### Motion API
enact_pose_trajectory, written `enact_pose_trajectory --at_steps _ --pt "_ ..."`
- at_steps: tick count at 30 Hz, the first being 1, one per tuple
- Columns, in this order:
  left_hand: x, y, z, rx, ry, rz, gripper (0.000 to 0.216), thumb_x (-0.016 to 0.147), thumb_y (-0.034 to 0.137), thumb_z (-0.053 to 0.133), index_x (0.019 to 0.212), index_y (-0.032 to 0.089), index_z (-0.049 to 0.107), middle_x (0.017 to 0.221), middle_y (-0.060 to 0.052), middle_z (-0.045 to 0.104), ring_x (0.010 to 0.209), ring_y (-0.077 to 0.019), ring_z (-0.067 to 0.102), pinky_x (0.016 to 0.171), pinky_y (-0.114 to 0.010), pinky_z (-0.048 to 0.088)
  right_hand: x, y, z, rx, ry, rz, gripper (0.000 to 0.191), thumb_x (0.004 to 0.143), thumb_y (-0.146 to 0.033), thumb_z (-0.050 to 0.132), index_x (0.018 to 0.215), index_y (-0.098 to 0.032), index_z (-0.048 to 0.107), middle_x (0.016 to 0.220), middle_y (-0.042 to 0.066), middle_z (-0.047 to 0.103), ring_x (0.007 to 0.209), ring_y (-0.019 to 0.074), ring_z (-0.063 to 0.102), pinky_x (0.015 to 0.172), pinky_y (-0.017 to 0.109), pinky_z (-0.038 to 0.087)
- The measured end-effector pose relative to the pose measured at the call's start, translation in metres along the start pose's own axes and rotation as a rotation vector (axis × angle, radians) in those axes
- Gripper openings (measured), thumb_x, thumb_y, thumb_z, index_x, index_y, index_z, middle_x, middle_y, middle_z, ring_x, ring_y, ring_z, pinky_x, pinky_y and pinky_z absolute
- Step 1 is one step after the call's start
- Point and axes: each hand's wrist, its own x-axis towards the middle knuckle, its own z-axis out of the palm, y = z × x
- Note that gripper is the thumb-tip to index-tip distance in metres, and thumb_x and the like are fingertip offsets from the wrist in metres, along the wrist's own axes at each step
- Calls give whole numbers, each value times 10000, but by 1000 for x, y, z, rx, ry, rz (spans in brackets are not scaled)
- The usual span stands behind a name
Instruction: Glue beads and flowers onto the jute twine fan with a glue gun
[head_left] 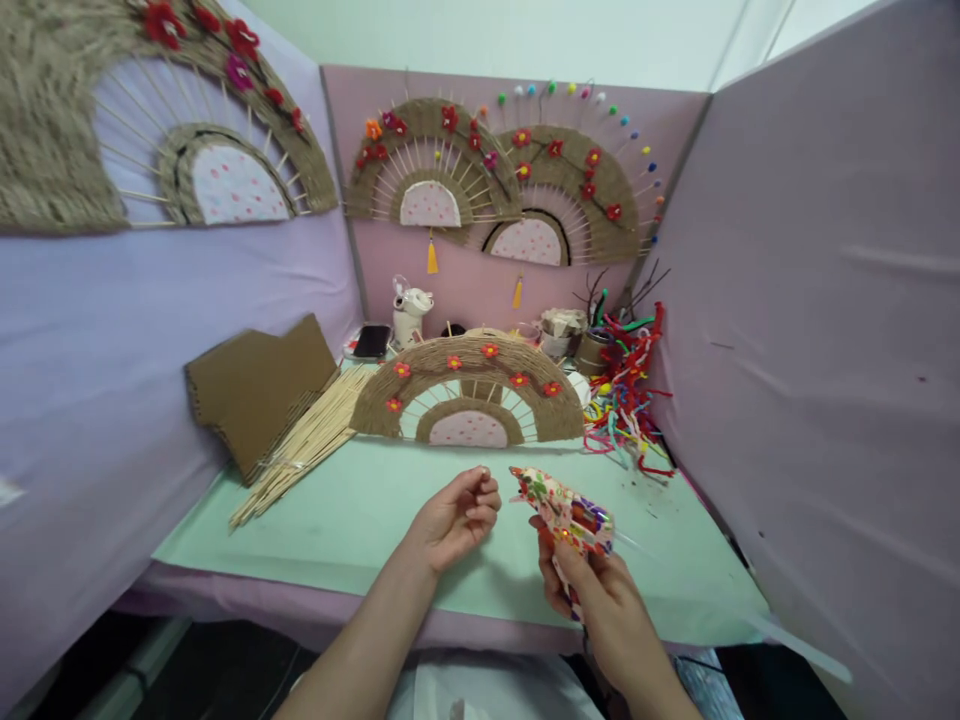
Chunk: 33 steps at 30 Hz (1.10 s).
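Note:
My right hand [600,590] grips a hot glue gun [555,497] with a colourful patterned covering by its handle, nozzle pointing left. A long translucent glue stick [802,652] appears to trail from its rear toward the lower right. Just left of the nozzle is my left hand [457,518], its fingertips pinched together and the other fingers curled; whatever they hold is too small to make out. Beyond both hands, a half-round twine fan [553,418] with red flowers and a spotted pale centre stands on the table, touched by neither hand.
Thin sticks [307,445] and brown cardboard [259,390] lie on the left of the green table [337,545]. Tangled pipe cleaners [630,380] fill the back right, beside a pot [592,353]. A phone [372,341] and white figurine [409,312] stand behind. Finished-looking fans [615,215] hang on the walls.

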Motion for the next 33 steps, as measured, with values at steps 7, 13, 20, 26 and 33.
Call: enact_pose_trajectory --at_steps 7,13,20,26,33 --pt "4 -1 -8 37 -6 45 54 824 86 564 776 90 541 712 -3 438 557 -24 403 401 -69 309 1 12 8 -201 -3 -13 411 869 -583 456 733 -197 497 597 -36 411 510 113 370 472 247 311" --pt "4 -3 -12 213 15 177 130 708 100 711 728 74 585 690 -9 489 556 -22 414 406 -80 302 1 20 6 -270 -25 -47 402 903 -558 409 712 -209 465 586 -34 405 516 123 372 491 256 311" --pt "2 -5 -8 457 79 346 266 598 215 823 703 67 629 620 5 491 529 -19 380 427 -110 279 -1 22 5 -263 -20 -39 394 904 -546 420 714 -206 484 575 -30 416 510 126 376 488 258 318" --pt "1 -6 -7 498 109 365 308 564 263 843 713 75 649 615 -2 511 526 -27 382 437 -132 272 -2 25 4 -215 -26 -14 443 885 -558 448 996 -154 592 603 -26 448 512 137 396 475 264 333" --pt "0 -6 -6 501 108 360 314 560 261 846 712 72 647 623 -8 515 543 -33 404 442 -138 262 -1 25 6 -204 39 18 525 822 -626 493 984 -148 638 589 -17 483 493 143 429 448 266 362"
